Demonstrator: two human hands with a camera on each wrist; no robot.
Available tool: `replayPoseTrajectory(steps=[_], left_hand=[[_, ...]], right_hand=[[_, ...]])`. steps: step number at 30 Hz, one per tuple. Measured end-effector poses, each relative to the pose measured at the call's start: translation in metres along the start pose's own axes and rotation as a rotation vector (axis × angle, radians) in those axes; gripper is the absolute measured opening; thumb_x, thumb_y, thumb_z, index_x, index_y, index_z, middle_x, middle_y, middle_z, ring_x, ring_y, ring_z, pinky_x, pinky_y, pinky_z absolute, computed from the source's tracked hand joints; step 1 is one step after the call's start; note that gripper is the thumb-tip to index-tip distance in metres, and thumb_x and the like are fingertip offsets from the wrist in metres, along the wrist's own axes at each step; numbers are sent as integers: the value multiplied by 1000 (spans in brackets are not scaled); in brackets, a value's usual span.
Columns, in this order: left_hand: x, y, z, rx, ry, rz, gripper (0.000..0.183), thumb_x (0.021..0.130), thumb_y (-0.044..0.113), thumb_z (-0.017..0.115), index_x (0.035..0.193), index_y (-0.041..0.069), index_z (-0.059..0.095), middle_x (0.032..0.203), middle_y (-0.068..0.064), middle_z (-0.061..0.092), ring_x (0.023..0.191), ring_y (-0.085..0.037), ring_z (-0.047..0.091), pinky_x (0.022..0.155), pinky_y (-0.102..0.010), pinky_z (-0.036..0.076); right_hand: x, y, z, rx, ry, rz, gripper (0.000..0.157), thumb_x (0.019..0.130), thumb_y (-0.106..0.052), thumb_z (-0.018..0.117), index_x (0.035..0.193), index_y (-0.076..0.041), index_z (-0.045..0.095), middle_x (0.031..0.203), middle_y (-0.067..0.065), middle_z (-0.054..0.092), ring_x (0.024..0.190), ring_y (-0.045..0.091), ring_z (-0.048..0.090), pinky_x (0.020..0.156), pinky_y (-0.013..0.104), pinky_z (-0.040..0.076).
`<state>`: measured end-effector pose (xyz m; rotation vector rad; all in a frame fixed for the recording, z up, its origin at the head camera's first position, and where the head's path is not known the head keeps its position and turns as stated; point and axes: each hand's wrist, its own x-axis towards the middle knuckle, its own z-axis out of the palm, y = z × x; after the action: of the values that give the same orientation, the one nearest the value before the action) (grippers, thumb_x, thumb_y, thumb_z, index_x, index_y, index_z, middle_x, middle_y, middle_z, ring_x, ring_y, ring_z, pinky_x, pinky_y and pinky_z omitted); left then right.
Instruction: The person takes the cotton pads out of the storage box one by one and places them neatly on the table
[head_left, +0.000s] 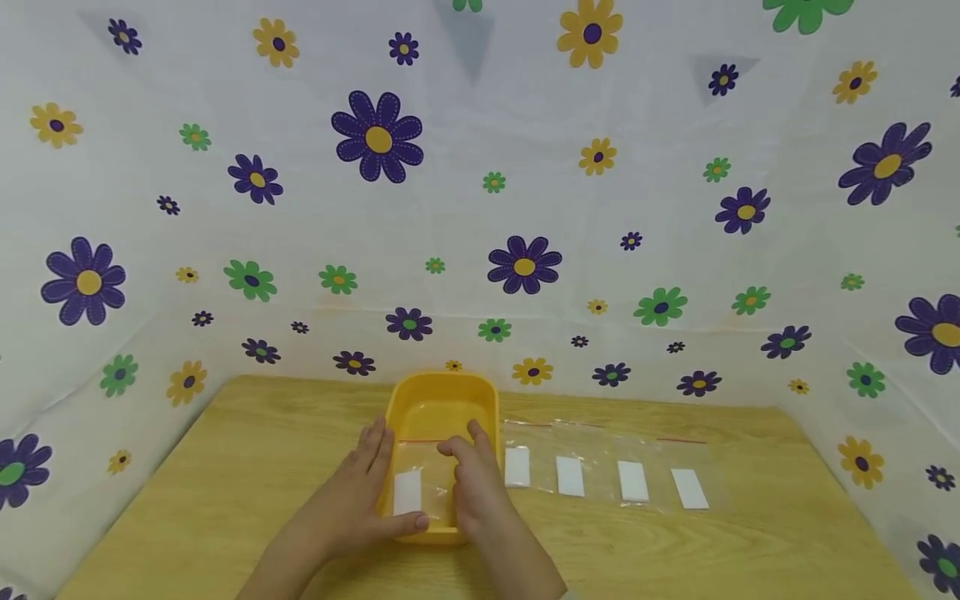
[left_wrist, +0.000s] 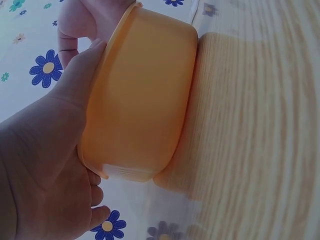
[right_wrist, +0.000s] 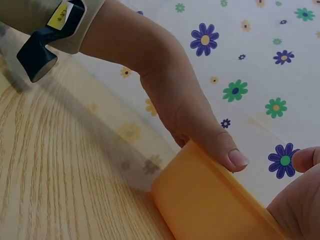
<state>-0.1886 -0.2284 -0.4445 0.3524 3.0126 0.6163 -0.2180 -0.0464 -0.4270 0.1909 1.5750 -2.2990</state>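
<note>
A yellow plastic basin (head_left: 442,387) stands on the table. In it lies a clear zip bag (head_left: 433,475) with a red seal line and a white rectangular piece (head_left: 407,493) inside. My left hand (head_left: 352,492) holds the basin's near left corner, its fingers straight along the left side and its thumb across the near rim. In the left wrist view, that thumb (left_wrist: 82,70) lies along the rim. At the basin's right side, my right hand (head_left: 480,487) is over the bag's right part, thumb and index finger spread apart. Its other fingers are hidden.
Several more clear bags with white rectangular pieces lie in a row right of the basin, the farthest right one (head_left: 690,487) included. The wood-grain table (head_left: 637,550) ends at a white flowered cloth (head_left: 442,217) at the back and sides. A dark strap device (right_wrist: 47,42) sits on my left wrist.
</note>
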Motion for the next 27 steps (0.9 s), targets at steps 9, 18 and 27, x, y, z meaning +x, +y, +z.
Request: replayPoseTrajectory(steps=[9, 18, 27], left_hand=[[-1, 3, -1, -8, -2, 17, 127, 75, 82, 60, 157, -4, 16, 167, -19, 2, 153, -40, 8, 119, -58, 22], [-1, 1, -1, -8, 5, 28, 125, 77, 81, 60, 156, -5, 17, 167, -20, 3, 152, -41, 9, 119, -59, 21], [-1, 3, -2, -7, -12, 28, 124, 77, 82, 58, 156, -4, 18, 167, -19, 2, 152, -41, 7, 118, -60, 23]], right_hand=[[1, 0, -4, 41, -79, 62, 92, 87, -20, 58, 161, -11, 3, 163, 27, -1, 137, 58, 27, 110, 57, 36], [1, 0, -2, 5, -107, 46, 89, 88, -23, 65, 159, -7, 15, 127, 10, 57, 99, 18, 48, 76, 30, 37], [-4, -1, -1, -355, -190, -125, 62, 94, -16, 64, 150, -4, 42, 136, 15, 61, 125, 31, 56, 105, 56, 41]])
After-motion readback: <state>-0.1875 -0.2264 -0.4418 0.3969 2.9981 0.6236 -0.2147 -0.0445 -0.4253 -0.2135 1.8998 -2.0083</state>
